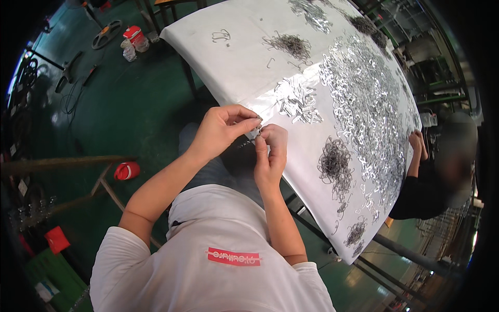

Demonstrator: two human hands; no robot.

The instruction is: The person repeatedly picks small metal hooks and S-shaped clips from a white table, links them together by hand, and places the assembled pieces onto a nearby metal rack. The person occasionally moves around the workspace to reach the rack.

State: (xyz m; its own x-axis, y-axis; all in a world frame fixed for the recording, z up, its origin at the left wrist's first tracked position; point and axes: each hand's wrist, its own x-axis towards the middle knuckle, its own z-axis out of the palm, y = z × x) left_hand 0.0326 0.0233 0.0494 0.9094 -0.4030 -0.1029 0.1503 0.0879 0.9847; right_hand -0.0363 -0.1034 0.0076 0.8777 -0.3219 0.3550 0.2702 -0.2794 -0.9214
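Note:
Close in front of me, at the table's near edge, my left hand [221,130] and my right hand [272,148] meet with fingertips pinched. Between them is a small shiny metal piece [254,133], partly covered by the fingers; its exact shape is too small to make out. Just beyond my hands lies a pile of flat silver metal strips [298,101] on the white-covered table [234,67]. To the right of my right hand sits a heap of dark bent wire hooks [335,162].
A broad spread of silver S-shaped metal pieces [371,109] fills the table's right side. More dark wire hooks [292,46] lie at the far side. Across the table at right, another person's hand [416,143] rests by the edge. A red-lidded container [134,35] stands on the green floor.

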